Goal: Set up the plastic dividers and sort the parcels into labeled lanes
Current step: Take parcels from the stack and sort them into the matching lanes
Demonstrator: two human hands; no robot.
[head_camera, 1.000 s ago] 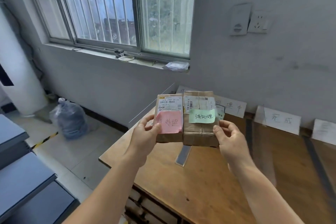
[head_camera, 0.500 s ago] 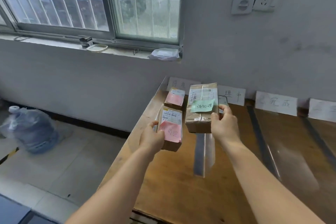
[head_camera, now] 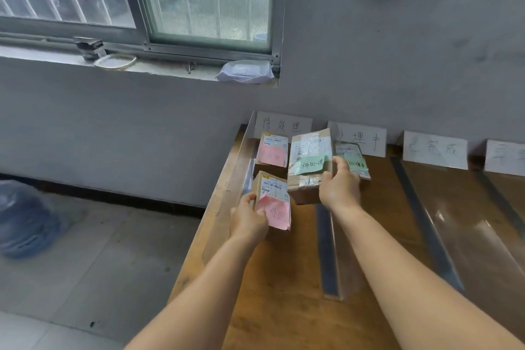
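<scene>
While each hand grips one, both brown parcels [head_camera: 308,167] bear handwritten notes.

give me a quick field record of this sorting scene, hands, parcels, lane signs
left hand: grips pink-note parcel
right hand: grips green-note parcel
already in first lane: second pink-note parcel
beyond the right hand: second green-note parcel, partly hidden
lane signs: four paper sheets against the wall, last one cut off
dividers: clear plastic strips on the wooden table
</scene>
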